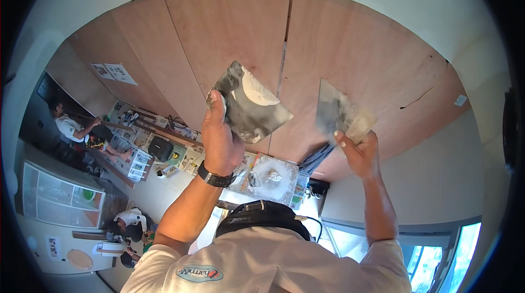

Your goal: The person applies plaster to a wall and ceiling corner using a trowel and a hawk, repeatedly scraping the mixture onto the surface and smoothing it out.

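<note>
My left hand (220,138), with a dark watch on its wrist, is closed on a square metal putty plate (246,110). A thick crescent of white putty (256,91) lies along the plate's upper side, and thin smears cover the rest. In my right hand (361,153) is a flat putty scraper (338,108), gripped with the thumb along its face; whitish putty coats part of its blade. The scraper's handle is hidden behind my fingers. Both tools are held up apart from each other, in front of a plywood panel wall (229,25) with vertical seams.
Below my hands, a white-dusted square board (272,175) lies near the wall. A dark case (160,148) and papers (136,163) are at the left. One person (74,128) sits at far left; other people (131,224) are at lower left. A window (424,265) is at lower right.
</note>
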The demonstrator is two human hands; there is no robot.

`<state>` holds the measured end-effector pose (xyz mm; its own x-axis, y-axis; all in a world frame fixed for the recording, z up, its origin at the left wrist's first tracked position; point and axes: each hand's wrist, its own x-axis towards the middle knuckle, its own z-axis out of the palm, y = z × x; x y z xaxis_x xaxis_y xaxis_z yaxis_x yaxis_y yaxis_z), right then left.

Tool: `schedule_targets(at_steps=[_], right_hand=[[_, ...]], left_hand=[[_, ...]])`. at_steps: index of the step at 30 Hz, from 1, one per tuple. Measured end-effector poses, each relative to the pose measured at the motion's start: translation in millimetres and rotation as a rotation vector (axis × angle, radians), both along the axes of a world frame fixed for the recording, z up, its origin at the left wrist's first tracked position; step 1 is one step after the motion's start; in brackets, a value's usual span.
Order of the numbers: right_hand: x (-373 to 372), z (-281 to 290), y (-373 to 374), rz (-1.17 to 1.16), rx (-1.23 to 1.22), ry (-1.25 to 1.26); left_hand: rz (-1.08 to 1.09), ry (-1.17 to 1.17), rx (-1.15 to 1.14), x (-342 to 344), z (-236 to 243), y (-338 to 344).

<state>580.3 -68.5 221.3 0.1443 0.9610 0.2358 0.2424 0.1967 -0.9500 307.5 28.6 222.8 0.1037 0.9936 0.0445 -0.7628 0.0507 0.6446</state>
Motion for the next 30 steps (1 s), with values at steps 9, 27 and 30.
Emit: schedule_targets(at_steps=[9,27,30], right_hand=[[-69,-6,6,0.054,-0.101,0.356],[4,143,61,-0.323,0.901,-0.012],[43,184,92,-0.644,1.234,-1.076]], left_hand=[[0.2,0.465,0.368,29,-7,-14],[0.412,1.419,0.268,-81,-142,-63],[0.357,1.551,0.181,-128,-238,-52]])
